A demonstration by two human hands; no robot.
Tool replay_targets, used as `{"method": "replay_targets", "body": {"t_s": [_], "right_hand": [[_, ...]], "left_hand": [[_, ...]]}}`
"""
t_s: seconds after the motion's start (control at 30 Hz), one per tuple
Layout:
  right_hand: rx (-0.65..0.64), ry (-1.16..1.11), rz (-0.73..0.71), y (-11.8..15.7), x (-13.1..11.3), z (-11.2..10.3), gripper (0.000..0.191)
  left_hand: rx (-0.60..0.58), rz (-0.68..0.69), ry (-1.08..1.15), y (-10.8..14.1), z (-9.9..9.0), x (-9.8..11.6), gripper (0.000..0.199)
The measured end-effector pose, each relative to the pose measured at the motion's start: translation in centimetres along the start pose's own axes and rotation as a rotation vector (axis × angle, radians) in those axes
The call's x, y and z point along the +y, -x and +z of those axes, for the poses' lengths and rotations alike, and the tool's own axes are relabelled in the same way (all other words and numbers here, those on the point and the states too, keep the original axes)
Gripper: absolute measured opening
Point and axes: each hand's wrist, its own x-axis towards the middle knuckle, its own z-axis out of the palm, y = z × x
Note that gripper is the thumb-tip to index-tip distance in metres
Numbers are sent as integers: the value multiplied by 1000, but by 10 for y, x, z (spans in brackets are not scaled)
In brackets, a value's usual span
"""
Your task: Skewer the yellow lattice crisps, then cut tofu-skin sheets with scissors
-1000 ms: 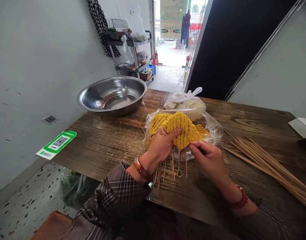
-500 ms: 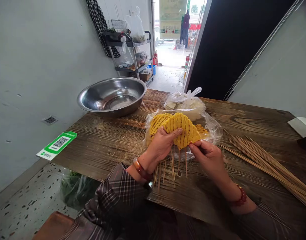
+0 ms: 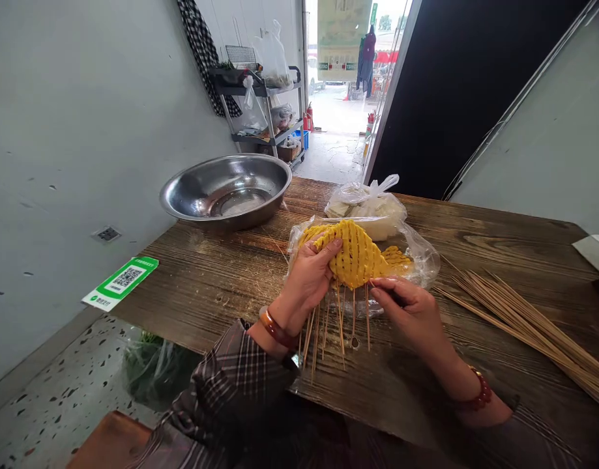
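My left hand (image 3: 311,270) is closed around a yellow, ridged food slice (image 3: 355,257), its thumb pressed on the front face. Thin wooden skewers (image 3: 341,319) hang below the slice and my left hand, points downward. At the slice's lower right edge, the thumb and forefinger of my right hand (image 3: 409,306) are pinched together, close beside one skewer. Whether they grip the edge or the skewer is hard to see. Behind lies an open clear plastic bag (image 3: 423,251) with more yellow slices (image 3: 395,255) in it.
A large steel basin (image 3: 225,192) stands at the back left. Behind the slices sits a tied bag of pale pieces (image 3: 367,205). Loose skewers (image 3: 519,312) lie in a bundle on the right. A green QR card (image 3: 123,283) rests at the wooden table's (image 3: 206,286) left edge.
The yellow slice has turned and bent slightly in my left hand. My right fingertips stay at its lower edge. The whole view has shifted a little.
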Motion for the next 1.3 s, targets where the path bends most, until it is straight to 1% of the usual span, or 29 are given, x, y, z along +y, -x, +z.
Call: {"method": "replay_targets", "body": {"t_s": [0.1,0.47,0.7,0.93,1.07,1.13,1.23,1.3], "right_hand": [[19,-21,17,-1,1,0,11],[47,0,-1,-3,-2,-2,12],[33,23,14,-4,-5,-4,16],[-28,43,33,-8,-11,-10,28],[-38,46,40,-8,-9,-11,27],[-39,43,37,-8,-8,-10,25],[-38,36,34,-8,-6,-10,22],[-52,37,48,-8,-5,-11,21]], "left_hand": [[-5,-13,7,0,1,-1,34],[-71,-34,25,4,1,-6,32],[-67,-43,-2,5,3,-7,35],[-71,-58,-9,7,6,-7,37],[-87,-56,-1,7,6,-7,37],[-65,-25,-10,6,5,-8,38],[14,54,-20,5,3,-9,39],[44,90,-31,3,1,-9,36]]}}
